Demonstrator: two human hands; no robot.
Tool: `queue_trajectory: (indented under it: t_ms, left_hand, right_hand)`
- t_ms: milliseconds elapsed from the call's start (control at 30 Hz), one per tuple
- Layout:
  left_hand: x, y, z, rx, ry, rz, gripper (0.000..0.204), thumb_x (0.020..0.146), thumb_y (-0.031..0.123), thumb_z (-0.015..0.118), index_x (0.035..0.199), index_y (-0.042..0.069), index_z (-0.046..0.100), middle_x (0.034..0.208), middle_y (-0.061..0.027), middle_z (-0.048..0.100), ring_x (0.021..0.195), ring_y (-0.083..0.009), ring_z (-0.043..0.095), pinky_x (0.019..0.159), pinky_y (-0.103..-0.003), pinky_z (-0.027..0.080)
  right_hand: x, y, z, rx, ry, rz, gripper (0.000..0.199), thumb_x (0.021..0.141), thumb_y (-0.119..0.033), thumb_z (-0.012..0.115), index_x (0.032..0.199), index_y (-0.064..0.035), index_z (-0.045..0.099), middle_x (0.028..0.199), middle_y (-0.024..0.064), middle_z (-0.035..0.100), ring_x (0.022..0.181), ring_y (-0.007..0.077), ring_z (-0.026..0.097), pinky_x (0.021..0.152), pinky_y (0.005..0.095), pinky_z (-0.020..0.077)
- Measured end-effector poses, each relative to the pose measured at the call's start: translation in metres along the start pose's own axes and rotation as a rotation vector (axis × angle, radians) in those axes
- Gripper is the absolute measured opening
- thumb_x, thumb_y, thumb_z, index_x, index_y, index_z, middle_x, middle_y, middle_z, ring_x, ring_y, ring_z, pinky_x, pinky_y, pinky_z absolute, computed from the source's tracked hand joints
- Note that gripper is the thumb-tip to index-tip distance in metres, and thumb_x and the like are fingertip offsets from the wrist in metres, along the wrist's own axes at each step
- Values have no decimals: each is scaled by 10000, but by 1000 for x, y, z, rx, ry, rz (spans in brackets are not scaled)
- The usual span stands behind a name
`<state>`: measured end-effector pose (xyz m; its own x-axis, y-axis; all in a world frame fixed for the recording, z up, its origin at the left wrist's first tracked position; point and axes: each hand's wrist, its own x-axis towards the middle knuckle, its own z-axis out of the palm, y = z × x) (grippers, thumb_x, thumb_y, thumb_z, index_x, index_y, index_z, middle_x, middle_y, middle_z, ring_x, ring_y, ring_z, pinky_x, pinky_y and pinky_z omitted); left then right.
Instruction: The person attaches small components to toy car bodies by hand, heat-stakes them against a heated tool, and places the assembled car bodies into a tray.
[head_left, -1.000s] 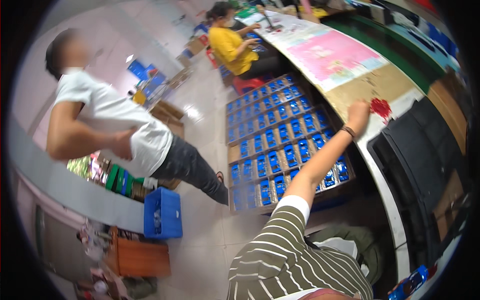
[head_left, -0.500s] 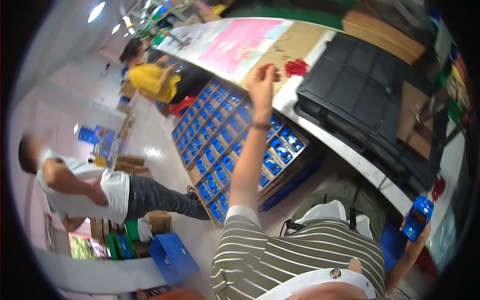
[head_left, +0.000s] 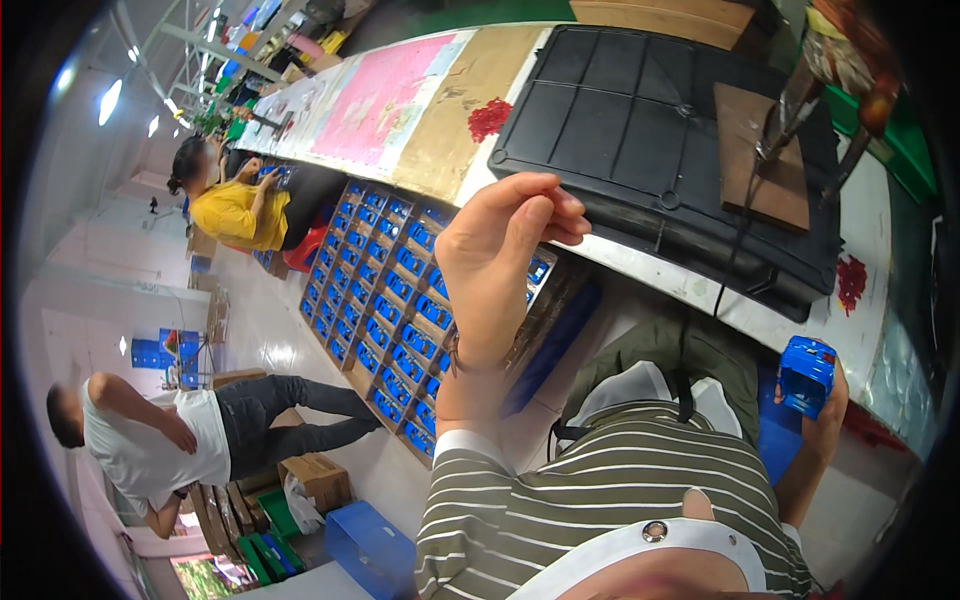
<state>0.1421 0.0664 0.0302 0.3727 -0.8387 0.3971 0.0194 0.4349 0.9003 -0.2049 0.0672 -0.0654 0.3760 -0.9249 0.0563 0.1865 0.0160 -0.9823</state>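
Blue plastic, boxy, ribbed part [head_left: 806, 375] clamped in right hand [head_left: 822, 405], low at right edge, just below the table rim and beside the lap. Fingers wrapped round its far side, thumb side hidden; grip closed on it. Long axis roughly upright, tilted slightly left.

Left hand [head_left: 497, 268] raised mid-frame, well apart from the blue part, up and to the left of it. Fingertips [head_left: 560, 205] pinched together near black tray [head_left: 640, 110]; something tiny between them possibly, cannot tell. Hand in front of tray's near-left corner, touching or not unclear.

Right hand nearer the blue part, obviously; left hand nearer the tray and red bits [head_left: 489, 117], a loose small heap on brown cardboard-like sheet [head_left: 455, 130]. Second red heap [head_left: 851, 282] on white table edge, just above the blue part.

Tray: matte black, moulded, gridded panels. Brown flat board [head_left: 762, 160] on top with a metal stand. Pink sheet [head_left: 378, 95] farther along table.

Angled rack of small blue bins [head_left: 385, 290] below table, glossy plastic. Striped shirt [head_left: 590, 490], knit. Two other people at left: one seated in yellow [head_left: 232, 212], one bending in white top [head_left: 150, 440].
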Motion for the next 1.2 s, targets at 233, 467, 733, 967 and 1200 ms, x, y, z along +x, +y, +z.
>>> queue_trajectory:
  t_ms: [233,467,733,967,1200]
  left_hand:
    - [-9,-13,25,-278,-176,-129,118,867,48,511,967,-15,516,846,-136,580,732,-200,587,642,-282,488]
    - [-29,-26,58,-242,-259,-201,74,797,-27,565,870,-25,558,807,-131,604,717,-182,601,632,-263,496]
    - [-57,-47,86,-294,-419,-339,121,839,-65,502,950,-49,548,952,-176,587,833,-213,610,719,-292,514]
    - [-66,-52,90,-293,-435,-237,119,819,-68,531,932,-61,566,934,-167,594,834,-214,609,733,-288,517]
    - [-68,-49,88,18,-468,-93,186,728,-81,626,908,-35,628,856,-130,618,767,-177,604,671,-249,492]
  right_hand:
    - [-11,-8,3,-66,75,42,925,683,-679,550,1146,110,414,970,142,566,763,148,593,620,239,499]
    - [-3,-18,9,-76,-24,7,885,610,-643,637,1125,64,496,1008,130,568,926,168,560,794,266,442]
    - [-4,-2,4,-113,-74,-152,854,600,-579,688,1126,67,501,996,142,580,887,192,583,769,265,443]
    - [-1,-4,1,-245,-97,-250,807,616,-550,691,1100,69,510,970,157,574,852,217,587,738,275,442]
    - [3,3,5,-297,-18,-331,805,621,-538,695,1110,71,502,961,160,563,841,221,573,739,275,437]
